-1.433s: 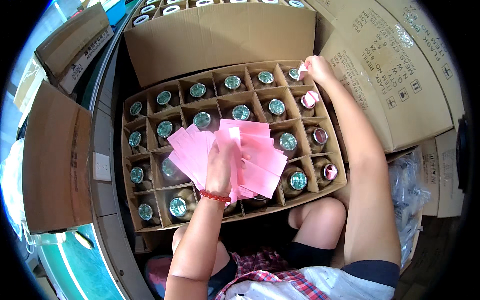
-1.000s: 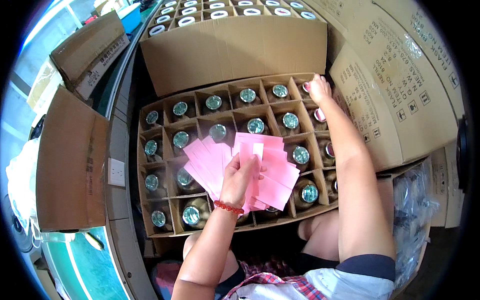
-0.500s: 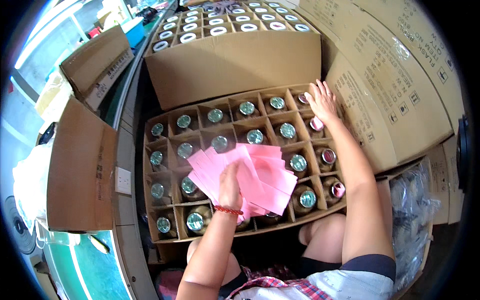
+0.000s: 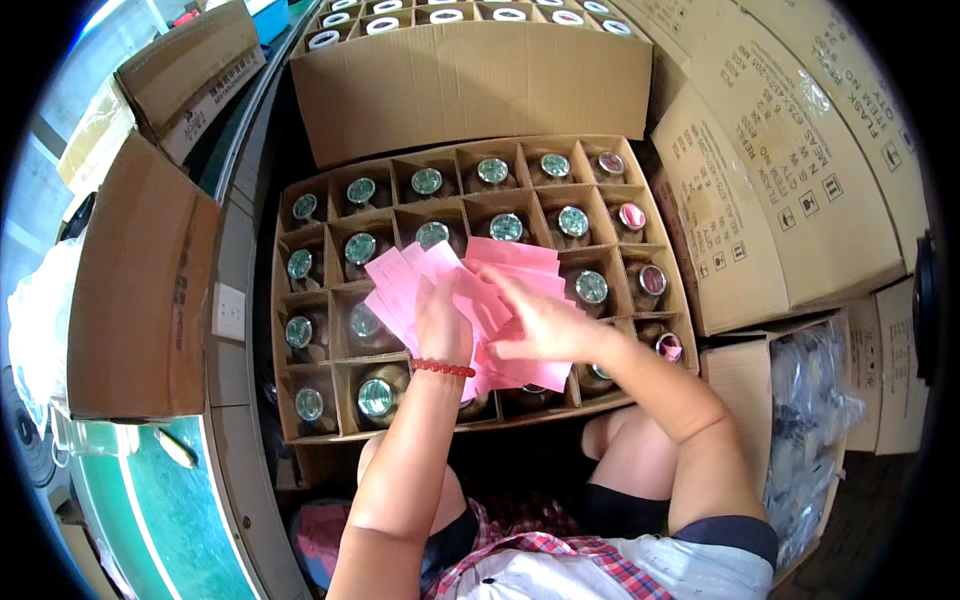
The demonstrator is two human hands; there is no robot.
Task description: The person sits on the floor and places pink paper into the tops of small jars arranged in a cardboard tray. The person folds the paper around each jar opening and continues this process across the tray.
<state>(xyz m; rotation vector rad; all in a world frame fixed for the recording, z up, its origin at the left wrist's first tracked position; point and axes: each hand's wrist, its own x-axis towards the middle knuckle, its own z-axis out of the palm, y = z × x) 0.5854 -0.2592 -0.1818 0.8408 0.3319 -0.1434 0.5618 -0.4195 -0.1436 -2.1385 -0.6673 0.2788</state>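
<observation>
My left hand, wearing a red bead bracelet, is closed on a fanned stack of pink paper slips. My right hand lies over the stack's right side, its thumb and fingers on the slips. Beneath them is a cardboard box divided into cells, most showing a silvery glass flask standing mouth up. Pink paper shows in the mouths of two flasks in the right column, one flask and a nearer one. The slips hide several cells in the middle.
Behind stands another box of flasks with white rings round their mouths. Large printed cartons line the right, above an open box with clear plastic wrap. At left are an open brown carton and a green-topped table.
My right hand has left the far right corner of the box and come to the pink slips in my left hand. The whole view has shifted slightly.
</observation>
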